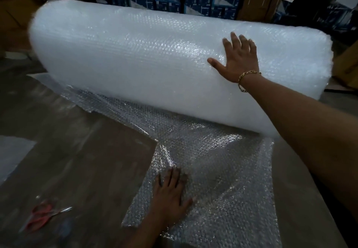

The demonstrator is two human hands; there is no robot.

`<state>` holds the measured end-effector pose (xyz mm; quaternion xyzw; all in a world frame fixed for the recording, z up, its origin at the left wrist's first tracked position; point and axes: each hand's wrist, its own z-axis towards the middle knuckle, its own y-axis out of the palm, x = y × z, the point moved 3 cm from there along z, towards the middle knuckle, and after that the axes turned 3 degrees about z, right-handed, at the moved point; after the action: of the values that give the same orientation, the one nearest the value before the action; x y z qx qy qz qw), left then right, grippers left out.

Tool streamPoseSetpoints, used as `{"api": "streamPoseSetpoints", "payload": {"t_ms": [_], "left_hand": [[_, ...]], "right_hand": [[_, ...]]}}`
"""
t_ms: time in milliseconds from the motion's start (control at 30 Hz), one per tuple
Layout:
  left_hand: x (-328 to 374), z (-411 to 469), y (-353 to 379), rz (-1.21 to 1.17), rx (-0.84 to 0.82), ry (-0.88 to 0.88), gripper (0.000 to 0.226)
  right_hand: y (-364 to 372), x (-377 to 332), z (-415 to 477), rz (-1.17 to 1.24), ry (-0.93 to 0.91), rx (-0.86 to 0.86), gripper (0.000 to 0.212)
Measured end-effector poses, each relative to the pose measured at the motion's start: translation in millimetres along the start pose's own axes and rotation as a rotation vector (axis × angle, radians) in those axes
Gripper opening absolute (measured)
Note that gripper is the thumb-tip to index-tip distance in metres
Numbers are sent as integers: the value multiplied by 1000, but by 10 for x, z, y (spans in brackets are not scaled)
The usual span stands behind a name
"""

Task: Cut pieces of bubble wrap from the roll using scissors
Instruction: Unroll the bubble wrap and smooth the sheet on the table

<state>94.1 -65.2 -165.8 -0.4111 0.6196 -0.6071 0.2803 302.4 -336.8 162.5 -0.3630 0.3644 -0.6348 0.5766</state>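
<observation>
Right hand (pixel 240 59), fingers spread, flat on bubble wrap roll (pixel 147 57); left hand (pixel 172 189) spread, pinning unrolled sheet (pixel 228 162); red scissors (pixel 43 216) idle near left, cutting pending.

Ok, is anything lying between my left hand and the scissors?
Nothing visible does. The left hand presses flat on the unrolled bubble wrap sheet, and the scissors lie to its left on the dark surface. Only the sheet's edge and open surface lie between them.
</observation>
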Motion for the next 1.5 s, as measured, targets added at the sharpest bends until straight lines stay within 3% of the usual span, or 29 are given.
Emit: {"api": "streamPoseSetpoints", "payload": {"t_ms": [233, 533, 633, 733, 833, 967, 1167, 1300, 1500], "left_hand": [[11, -28, -47, 16, 35, -4, 85], [-35, 172, -300, -21, 26, -5, 79], [-57, 318, -375, 12, 66, 23, 81], [-93, 414, -447, 44, 77, 56, 83], [-133, 491, -474, 73, -6, 64, 93], [-168, 665, -494, 77, -36, 57, 84], [-147, 808, -460, 30, -201, 32, 93], [-172, 845, -483, 66, -150, 22, 96], [-167, 800, -457, 83, -41, 28, 78]], "right_hand": [[-32, 59, 152, 16, 3, -58, 102], [-40, 4, 53, -44, -4, 12, 97], [-78, -107, -72, -93, -42, 105, 82], [-81, -500, -396, -132, -232, 272, 50], [228, -879, -987, -68, -319, 233, 40], [634, -996, -1437, -68, -231, 37, 58], [872, -905, -1573, -132, -264, -50, 85], [949, -856, -1537, -174, -258, -77, 93], [940, -733, -1289, -221, -264, -89, 103]]}}
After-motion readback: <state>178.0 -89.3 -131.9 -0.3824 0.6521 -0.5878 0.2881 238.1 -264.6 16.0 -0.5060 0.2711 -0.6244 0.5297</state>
